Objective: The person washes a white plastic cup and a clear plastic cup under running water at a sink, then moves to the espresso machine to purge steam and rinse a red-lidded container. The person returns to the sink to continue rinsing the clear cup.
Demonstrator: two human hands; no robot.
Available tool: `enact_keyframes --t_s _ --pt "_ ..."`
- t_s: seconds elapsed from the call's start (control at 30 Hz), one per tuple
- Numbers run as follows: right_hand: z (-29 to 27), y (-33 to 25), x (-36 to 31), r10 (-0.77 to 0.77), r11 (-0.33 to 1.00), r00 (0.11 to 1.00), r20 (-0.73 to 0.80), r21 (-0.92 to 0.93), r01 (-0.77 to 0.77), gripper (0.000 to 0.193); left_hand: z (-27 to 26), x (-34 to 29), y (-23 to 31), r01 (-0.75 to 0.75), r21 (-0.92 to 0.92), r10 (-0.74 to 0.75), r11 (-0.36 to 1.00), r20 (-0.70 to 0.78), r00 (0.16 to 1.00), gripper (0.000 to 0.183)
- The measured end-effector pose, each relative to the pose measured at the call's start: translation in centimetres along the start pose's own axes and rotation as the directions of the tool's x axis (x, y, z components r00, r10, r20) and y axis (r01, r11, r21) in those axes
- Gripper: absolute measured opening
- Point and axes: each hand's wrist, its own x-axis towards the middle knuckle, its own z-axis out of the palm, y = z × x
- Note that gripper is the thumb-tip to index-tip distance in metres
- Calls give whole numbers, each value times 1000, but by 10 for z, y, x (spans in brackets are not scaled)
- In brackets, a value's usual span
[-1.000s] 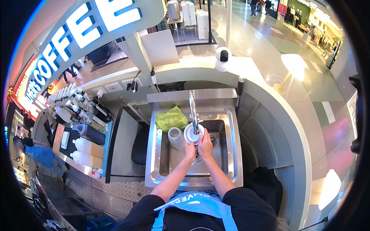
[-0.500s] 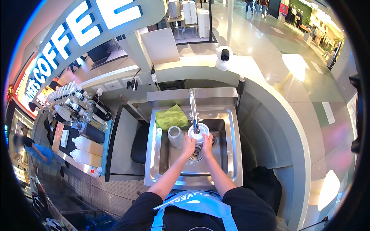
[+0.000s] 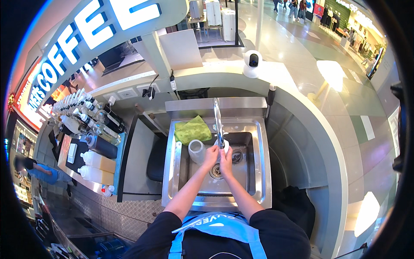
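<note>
A round white piece that looks like a lid point(image 3: 226, 146) is held under the chrome faucet point(image 3: 217, 121), turned nearly edge-on and partly covered by my fingers. My left hand point(image 3: 211, 156) grips its left side with bent fingers close to the spout. Against its lower right side, my right hand point(image 3: 226, 162) is closed, fingers pointing up. Both hands are over the basin of the steel sink point(image 3: 261, 177). Just left of my left hand, a translucent jar point(image 3: 197, 150) leans in the basin, its round end facing up. Whether water runs is hard to make out.
A green cloth point(image 3: 192, 130) lies on the sink's back left corner. Left of the sink, a counter carries pump bottles point(image 3: 103, 129) and jugs point(image 3: 97, 174). A curved wall point(image 3: 321, 125) bounds the right, with a white camera point(image 3: 252, 64) on its ledge. Another person point(image 3: 45, 172) stands far left.
The white piece has tilted from facing up to nearly edge-on. My hands have come closer together around it, my right hand shifting left. The jar and cloth stay put.
</note>
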Motion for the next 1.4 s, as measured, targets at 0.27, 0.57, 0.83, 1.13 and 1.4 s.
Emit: enact_keyframes --t_s 0.27,0.57,0.83,1.13,1.4 --pt "1 -11 0 -415 715 885 208 -526 459 34 -1 1 -13 242 -854 -277 460 120 953 29" --pt "-12 -10 -4 -451 844 888 93 -281 458 14 8 -4 -15 258 -909 -239 327 185 953 29" --pt "-24 6 12 103 989 993 -58 -99 -109 36 14 -15 -17 13 -442 -14 897 3 1000 34" --pt "-12 6 25 334 525 839 429 655 -544 44 9 -46 -23 -468 338 509 816 -36 860 27" --pt "-12 -4 17 261 420 880 397 774 -473 50 -20 -52 4 -290 816 643 499 -125 755 22"
